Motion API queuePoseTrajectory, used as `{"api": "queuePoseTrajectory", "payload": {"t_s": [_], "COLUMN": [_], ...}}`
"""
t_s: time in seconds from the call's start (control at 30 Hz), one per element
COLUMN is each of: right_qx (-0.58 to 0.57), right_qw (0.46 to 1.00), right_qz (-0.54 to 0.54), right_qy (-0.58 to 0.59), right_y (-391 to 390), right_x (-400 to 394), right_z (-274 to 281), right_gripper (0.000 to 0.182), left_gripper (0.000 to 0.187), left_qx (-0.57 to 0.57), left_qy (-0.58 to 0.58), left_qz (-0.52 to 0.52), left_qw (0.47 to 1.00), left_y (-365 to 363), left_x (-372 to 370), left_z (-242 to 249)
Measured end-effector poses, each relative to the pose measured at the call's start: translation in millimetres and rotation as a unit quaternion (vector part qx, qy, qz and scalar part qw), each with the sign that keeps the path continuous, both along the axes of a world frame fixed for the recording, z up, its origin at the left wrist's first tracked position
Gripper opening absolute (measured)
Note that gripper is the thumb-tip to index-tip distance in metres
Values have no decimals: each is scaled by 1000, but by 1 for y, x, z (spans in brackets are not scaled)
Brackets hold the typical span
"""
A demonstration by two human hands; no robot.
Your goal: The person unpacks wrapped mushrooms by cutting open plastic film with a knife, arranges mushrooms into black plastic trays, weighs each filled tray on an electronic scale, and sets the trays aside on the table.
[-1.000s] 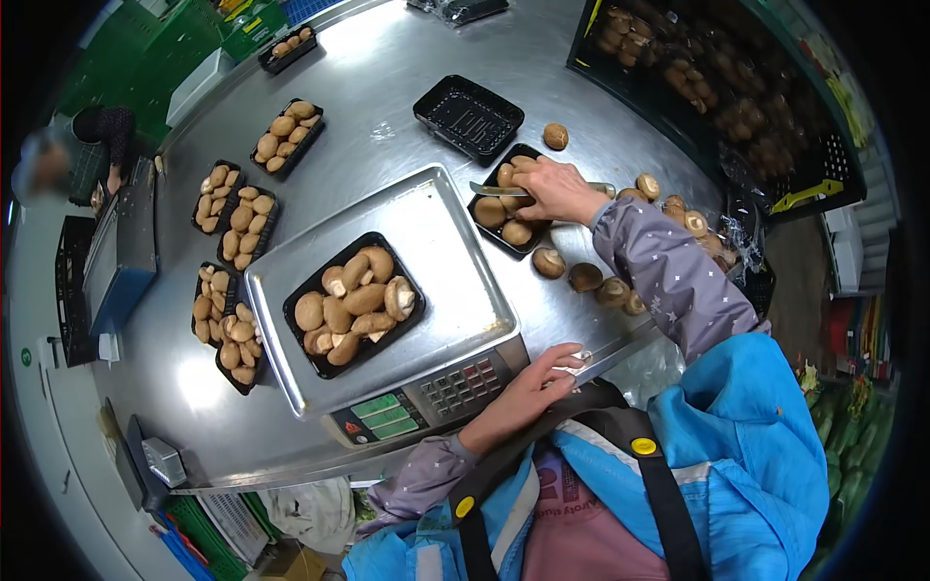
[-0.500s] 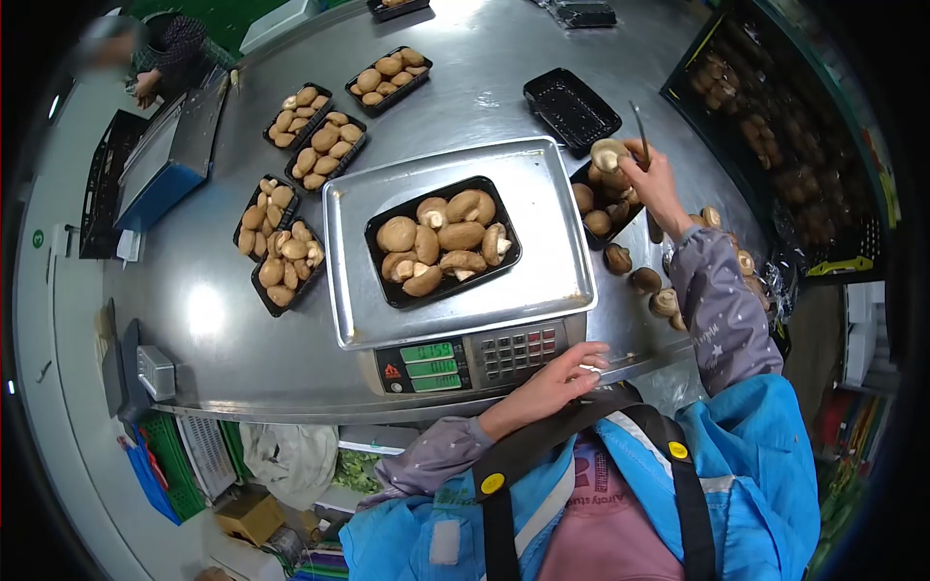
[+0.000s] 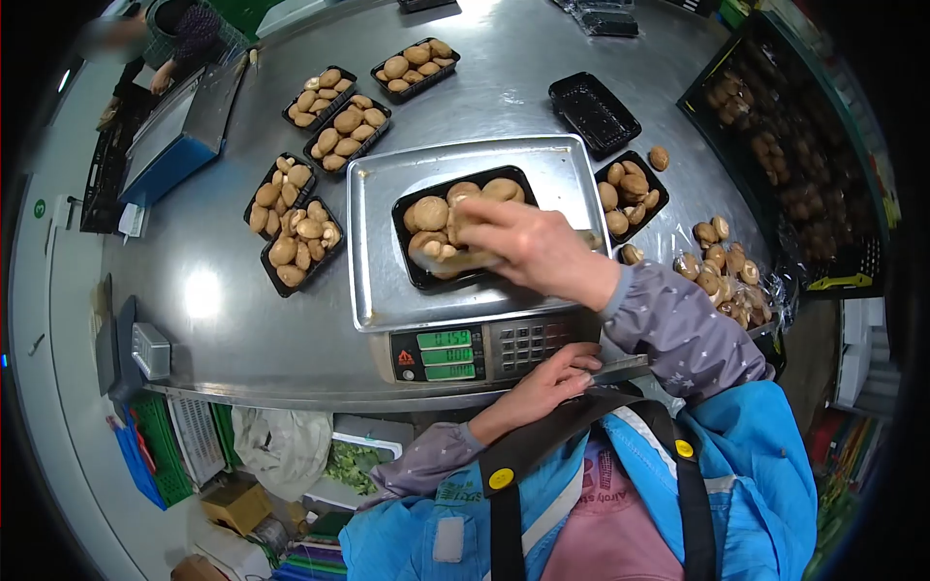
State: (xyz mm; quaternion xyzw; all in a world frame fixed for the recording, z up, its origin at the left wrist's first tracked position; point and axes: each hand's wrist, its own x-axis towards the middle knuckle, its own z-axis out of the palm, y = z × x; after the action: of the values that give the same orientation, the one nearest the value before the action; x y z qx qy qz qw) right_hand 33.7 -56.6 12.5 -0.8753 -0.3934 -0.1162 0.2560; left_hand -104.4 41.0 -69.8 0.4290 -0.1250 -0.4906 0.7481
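My right hand (image 3: pixel 542 252) reaches over the black tray of mushrooms (image 3: pixel 429 212) on the scale's metal plate (image 3: pixel 373 281). Its fingers are closed round a thin knife (image 3: pixel 463 260), which is blurred. The fingertips touch or nearly touch a mushroom, but whether they grip it is unclear. The hand hides the tray's right part. My left hand (image 3: pixel 542 389) lies at the table's front edge, below the scale's keypad (image 3: pixel 523 347), with its fingers outstretched and nothing in them. The green display (image 3: pixel 446 355) is lit.
Several filled trays (image 3: pixel 302 247) stand left of the scale. To its right are another filled tray (image 3: pixel 632 197), an empty black tray (image 3: pixel 595 113) and loose mushrooms (image 3: pixel 722 266). A dark crate (image 3: pixel 775 155) stands at the far right. Another person (image 3: pixel 184 34) is at the upper left.
My right hand has moved left from the tray beside the scale to the tray on it. My left hand stays near the table edge. The view has shifted slightly.
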Motion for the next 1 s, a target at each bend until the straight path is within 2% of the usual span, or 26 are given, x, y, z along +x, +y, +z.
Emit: {"api": "queuePoseTrajectory", "payload": {"t_s": [0.07, 0.1, 0.13, 0.2, 0.27, 0.3, 0.33, 0.4, 0.47, 0.5, 0.6, 0.67, 0.73, 0.77, 0.8, 0.9, 0.93, 1.0], "right_qx": [136, 184, 205, 228, 204, 229, 226, 241, 250, 249, 247, 245, 215, 188, 189, 117, 99, 74], "right_qw": [987, 978, 962, 953, 934, 930, 907, 901, 896, 895, 894, 895, 888, 894, 894, 870, 868, 900], "right_qz": [-26, -46, -82, -120, -198, -196, -237, -243, -248, -247, -244, -243, -251, -254, -255, -240, -244, -224], "right_qy": [82, 87, 158, 158, 214, 213, 267, 267, 269, 277, 283, 283, 321, 317, 315, 415, 422, 366], "right_y": [-11, -16, -25, -41, -53, -61, -64, -71, -77, -79, -79, -77, -71, -73, -70, -49, -41, -43], "right_x": [3, 7, 5, 9, 2, 1, -4, -7, -8, -8, -8, -8, -5, -1, -2, -1, -4, 4], "right_z": [7, 11, 21, 17, 19, 9, 10, 2, -9, -11, -15, -15, -13, -23, -27, -17, -6, -28], "right_gripper": [35, 34, 29, 23, 18, 16, 15, 15, 15, 15, 16, 18, 25, 32, 32, 35, 36, 39], "left_gripper": [46, 47, 47, 46, 36, 30, 29, 34, 23, 17, 15, 22, 32, 46, 46, 56, 60, 61], "left_qx": [6, 8, 8, 12, 56, 83, 100, 63, 62, 24, 35, 51, 198, 214, 213, 215, 194, 197], "left_qy": [-15, -9, -9, -4, -18, -27, -32, -85, -72, -85, -70, -73, -97, -101, -103, -69, -61, -55], "left_qz": [25, 41, 43, 86, 138, 178, 234, 353, 458, 482, 510, 503, 485, 444, 443, 348, 333, 352], "left_qw": [1000, 999, 999, 996, 989, 980, 967, 929, 884, 871, 857, 860, 846, 864, 865, 910, 921, 913], "left_y": [11, 17, 24, 42, 70, 86, 104, 139, 167, 178, 188, 185, 169, 166, 159, 136, 129, 117], "left_x": [-2, -3, -2, -1, 9, 15, 21, 34, 45, 50, 60, 67, 77, 82, 86, 100, 105, 108], "left_z": [4, 8, 13, 25, 45, 50, 53, 62, 68, 67, 71, 66, 66, 58, 54, 41, 36, 37]}}
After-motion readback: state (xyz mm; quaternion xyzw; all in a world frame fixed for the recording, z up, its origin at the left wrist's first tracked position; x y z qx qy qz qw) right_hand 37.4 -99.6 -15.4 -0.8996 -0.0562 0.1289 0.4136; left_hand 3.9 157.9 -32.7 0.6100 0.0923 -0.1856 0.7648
